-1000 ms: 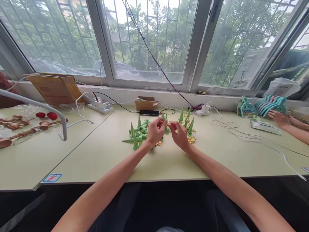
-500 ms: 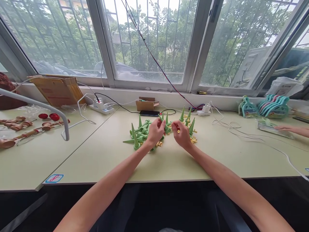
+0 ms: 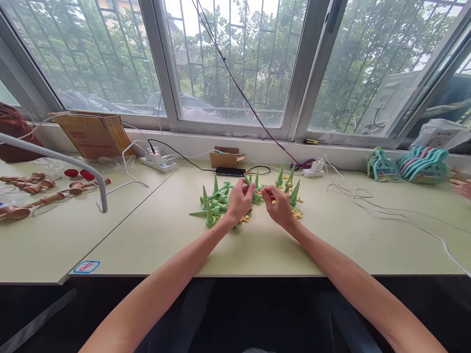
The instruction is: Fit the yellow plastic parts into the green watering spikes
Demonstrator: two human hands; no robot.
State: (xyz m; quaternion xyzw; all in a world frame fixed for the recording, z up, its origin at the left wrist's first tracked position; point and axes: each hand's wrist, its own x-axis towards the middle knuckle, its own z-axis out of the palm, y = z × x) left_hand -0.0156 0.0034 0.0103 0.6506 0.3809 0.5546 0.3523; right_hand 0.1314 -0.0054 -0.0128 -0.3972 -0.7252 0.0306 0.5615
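My left hand (image 3: 241, 200) is closed over the middle of the table, pinching a green plastic spike (image 3: 247, 180) whose tip shows past the fingers. My right hand (image 3: 278, 205) is close to its right, thumb and fingertips together; whatever they pinch is too small to make out. Left of and under my left hand lies a heap of green spikes (image 3: 222, 197), some upright on their caps. Small yellow plastic pieces (image 3: 297, 214) lie beside my right hand, and a few more yellow bits (image 3: 244, 219) sit below my left wrist. Several green spikes (image 3: 295, 194) stand upright behind my right hand.
Behind the heap are a phone (image 3: 230, 171) and an open cardboard box (image 3: 225, 158). Power strips (image 3: 159, 162) and white cables (image 3: 390, 210) run along the table. Wooden toys (image 3: 51, 198) lie left, packed turquoise items (image 3: 423, 165) right. Another person's hand (image 3: 461, 188) shows at the right edge.
The view has shifted slightly. My hands keep nearly the same pose, the right fingertips a little closer to the left hand. At the far right, the other person's hand and a flat packet have moved away.
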